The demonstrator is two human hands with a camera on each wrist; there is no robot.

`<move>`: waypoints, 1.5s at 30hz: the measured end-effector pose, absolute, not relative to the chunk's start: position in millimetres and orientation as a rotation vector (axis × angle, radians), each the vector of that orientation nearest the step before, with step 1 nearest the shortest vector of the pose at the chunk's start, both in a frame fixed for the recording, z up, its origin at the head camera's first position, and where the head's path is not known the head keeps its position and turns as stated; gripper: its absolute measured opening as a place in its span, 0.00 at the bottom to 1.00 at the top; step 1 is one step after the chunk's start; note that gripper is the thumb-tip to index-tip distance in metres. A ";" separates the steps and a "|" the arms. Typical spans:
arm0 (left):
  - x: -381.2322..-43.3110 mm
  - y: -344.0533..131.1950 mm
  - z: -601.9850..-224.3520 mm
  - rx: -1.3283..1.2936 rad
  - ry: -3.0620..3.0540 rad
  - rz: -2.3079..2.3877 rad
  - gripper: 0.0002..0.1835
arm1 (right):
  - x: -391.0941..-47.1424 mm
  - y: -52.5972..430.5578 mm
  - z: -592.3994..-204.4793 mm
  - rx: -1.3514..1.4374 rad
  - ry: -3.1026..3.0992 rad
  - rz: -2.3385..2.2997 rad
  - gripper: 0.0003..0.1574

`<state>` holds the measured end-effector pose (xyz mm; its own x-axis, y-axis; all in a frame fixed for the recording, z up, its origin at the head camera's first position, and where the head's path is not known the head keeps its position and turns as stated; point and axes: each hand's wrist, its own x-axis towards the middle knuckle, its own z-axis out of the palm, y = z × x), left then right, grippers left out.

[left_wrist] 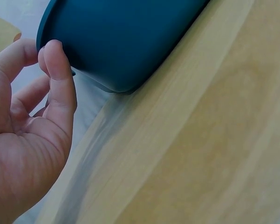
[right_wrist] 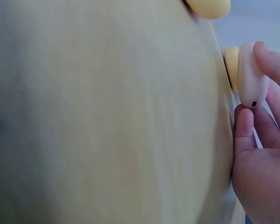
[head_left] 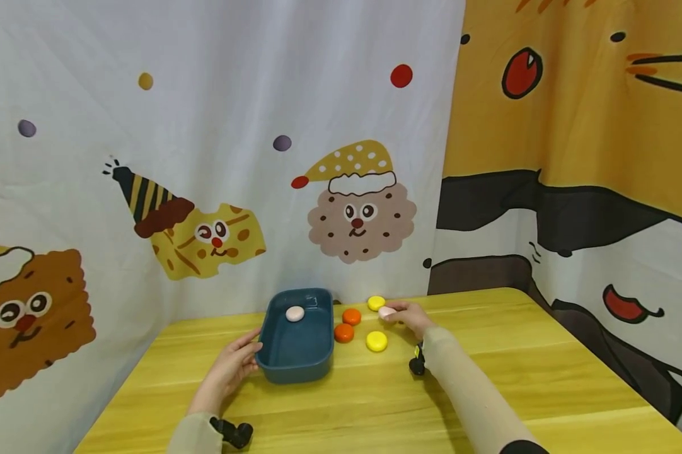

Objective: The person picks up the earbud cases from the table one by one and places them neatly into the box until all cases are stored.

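A deep blue rectangular dish (head_left: 295, 372) stands on the table, and one pale pink round disc (head_left: 294, 313) lies inside it. My left hand (head_left: 236, 362) pinches the dish's left rim between thumb and fingers; the left wrist view shows the dish wall (left_wrist: 116, 46) close up. To the right of the dish, my right hand (head_left: 410, 317) holds a second pale pink disc (right_wrist: 252, 74) by its edges. This disc is thick and smooth, with a small dark square mark on its side. A yellow disc (head_left: 376, 303) sits just beyond the right fingertips.
Two orange discs (head_left: 343, 333) lie close to the dish's right side. Another yellow disc (head_left: 377, 341) is nearer the front, left of the right wrist. A printed curtain (head_left: 284, 208) hangs along the back edge of the wooden table (head_left: 341, 416).
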<state>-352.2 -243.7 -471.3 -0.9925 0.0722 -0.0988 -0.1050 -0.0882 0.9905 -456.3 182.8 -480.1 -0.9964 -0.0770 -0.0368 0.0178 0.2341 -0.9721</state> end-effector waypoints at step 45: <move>-350.5 -244.7 -468.0 -0.052 1.998 2.249 0.34 | -465.7 191.5 -427.2 -0.089 2.421 -1.809 0.30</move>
